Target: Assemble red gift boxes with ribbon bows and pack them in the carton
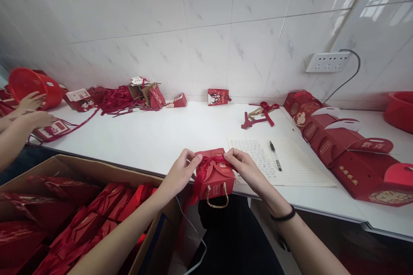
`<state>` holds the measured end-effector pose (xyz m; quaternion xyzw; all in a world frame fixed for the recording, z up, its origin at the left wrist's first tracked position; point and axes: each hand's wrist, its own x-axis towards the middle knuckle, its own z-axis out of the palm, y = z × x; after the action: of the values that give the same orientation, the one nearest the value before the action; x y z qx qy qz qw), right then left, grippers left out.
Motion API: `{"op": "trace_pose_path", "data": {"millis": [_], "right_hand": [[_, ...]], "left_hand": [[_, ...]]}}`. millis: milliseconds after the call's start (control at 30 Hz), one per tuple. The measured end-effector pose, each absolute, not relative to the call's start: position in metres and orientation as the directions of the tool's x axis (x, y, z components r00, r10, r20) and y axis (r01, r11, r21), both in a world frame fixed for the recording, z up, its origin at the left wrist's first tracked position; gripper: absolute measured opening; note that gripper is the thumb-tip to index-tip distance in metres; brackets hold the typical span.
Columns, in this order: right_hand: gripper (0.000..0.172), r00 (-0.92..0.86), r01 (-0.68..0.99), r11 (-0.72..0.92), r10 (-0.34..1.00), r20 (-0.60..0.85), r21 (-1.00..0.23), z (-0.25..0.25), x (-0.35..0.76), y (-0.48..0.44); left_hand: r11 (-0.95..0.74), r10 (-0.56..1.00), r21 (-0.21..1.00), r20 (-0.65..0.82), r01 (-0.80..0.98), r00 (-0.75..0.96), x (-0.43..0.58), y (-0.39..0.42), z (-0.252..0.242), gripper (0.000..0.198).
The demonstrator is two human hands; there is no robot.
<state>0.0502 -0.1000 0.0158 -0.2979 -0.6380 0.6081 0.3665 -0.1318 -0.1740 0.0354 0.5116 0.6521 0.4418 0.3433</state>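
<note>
A red gift box (217, 179) with a gold rope handle sits at the table's front edge, right before me. Dark red ribbon (201, 172) crosses its top and hangs down its left side. My left hand (183, 167) pinches the ribbon at the box's upper left corner, thumb against forefinger. On the other side, my right hand (243, 164) has its thumb and finger closed at the upper right corner, on the ribbon as far as I can see. A black band circles my right wrist.
An open carton (61, 159) of red boxes stands at lower left. Right of me lie a written notebook (300, 159), a pen (275, 154) and a row of red boxes (342, 167). At far left, another person's hands (32, 111) work beside a red basin (48, 90).
</note>
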Motion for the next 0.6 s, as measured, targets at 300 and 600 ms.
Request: {"op": "trace_pose_path", "data": {"millis": [300, 600], "right_hand": [[0.045, -0.491, -0.164, 0.012, 0.867, 0.092, -0.986, 0.008, 0.049, -0.103], [0.045, -0.392, -0.383, -0.146, 0.92, 0.018, -0.912, 0.007, 0.042, -0.111]], "left_hand": [[-0.014, 0.951, 0.902, 0.145, 0.431, -0.273, -0.122, -0.177, 0.026, 0.037], [-0.092, 0.934, 0.837, 0.261, 0.54, -0.244, -0.119, -0.174, 0.022, 0.029]]}}
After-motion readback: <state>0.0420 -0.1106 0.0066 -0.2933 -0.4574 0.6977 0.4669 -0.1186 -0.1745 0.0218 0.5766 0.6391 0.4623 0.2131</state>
